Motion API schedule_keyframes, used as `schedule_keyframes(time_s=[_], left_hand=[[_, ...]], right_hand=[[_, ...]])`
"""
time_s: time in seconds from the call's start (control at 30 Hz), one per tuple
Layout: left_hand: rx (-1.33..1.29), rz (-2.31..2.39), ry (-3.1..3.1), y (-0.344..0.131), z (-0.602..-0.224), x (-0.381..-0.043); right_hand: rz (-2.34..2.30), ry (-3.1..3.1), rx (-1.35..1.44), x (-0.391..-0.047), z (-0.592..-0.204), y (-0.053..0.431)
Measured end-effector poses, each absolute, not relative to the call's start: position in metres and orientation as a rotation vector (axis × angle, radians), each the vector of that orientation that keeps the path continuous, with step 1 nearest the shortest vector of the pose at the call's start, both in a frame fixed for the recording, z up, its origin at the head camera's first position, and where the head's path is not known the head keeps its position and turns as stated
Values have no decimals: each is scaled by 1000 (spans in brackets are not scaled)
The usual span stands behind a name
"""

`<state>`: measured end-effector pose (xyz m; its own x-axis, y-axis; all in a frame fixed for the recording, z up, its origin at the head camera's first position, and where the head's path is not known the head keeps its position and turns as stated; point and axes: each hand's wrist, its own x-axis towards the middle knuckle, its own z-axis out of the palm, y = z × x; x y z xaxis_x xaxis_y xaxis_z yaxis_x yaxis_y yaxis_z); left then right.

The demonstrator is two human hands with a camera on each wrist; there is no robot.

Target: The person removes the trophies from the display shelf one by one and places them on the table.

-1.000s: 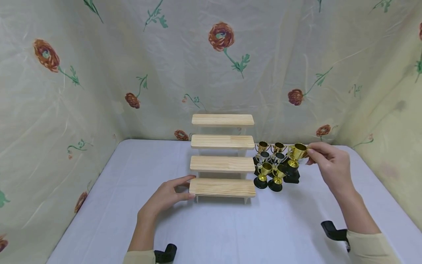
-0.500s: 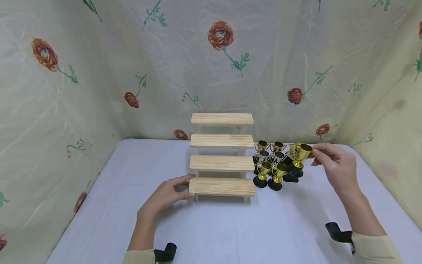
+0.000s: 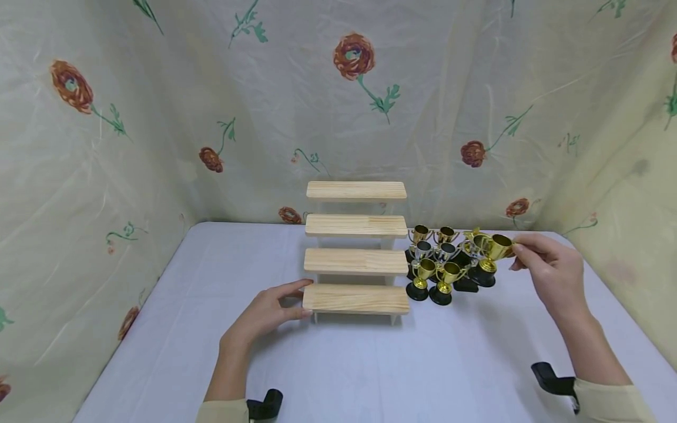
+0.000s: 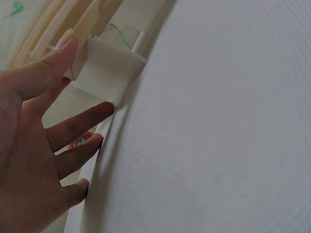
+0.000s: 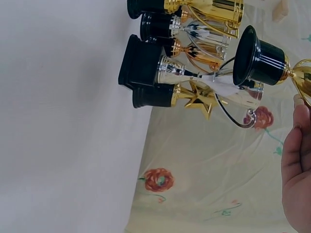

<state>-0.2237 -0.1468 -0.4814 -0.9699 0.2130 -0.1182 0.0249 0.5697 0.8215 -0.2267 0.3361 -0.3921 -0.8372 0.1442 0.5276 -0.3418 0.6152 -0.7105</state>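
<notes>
A stepped wooden display stand (image 3: pixel 357 298) has pale boards on light supports. My left hand (image 3: pixel 267 313) grips the left end of its lowest board between thumb and index finger. In the left wrist view, the other fingers of the left hand (image 4: pixel 53 141) spread toward the white cloth. My right hand (image 3: pixel 555 273) pinches the handle of a gold trophy cup (image 3: pixel 497 248) with a black base. In the right wrist view that gold trophy cup (image 5: pixel 265 63) hangs apart from the standing trophies. A large silver trophy (image 5: pixel 214 82) and a gold star trophy (image 5: pixel 200 99) stand behind it.
Right of the stand are two small gold cups (image 3: pixel 425 270), silver cups (image 3: pixel 446 252) and bronze-coloured cups (image 3: pixel 421 234), close together. A white cloth (image 3: pixel 338 364) covers the table. Flower-patterned curtains (image 3: pixel 264 106) hang behind and at both sides.
My right hand has moved to the right with the gold trophy cup, uncovering more of the trophies behind. The left hand and the stand stay where they were.
</notes>
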Motion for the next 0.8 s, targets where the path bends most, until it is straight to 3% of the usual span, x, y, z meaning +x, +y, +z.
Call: schedule_keyframes(time_s=[0.8], left_hand=[[192,1321,2617,-146,-481,-224]], right_hand=[[1113,-2469,113,-229,-424,344]])
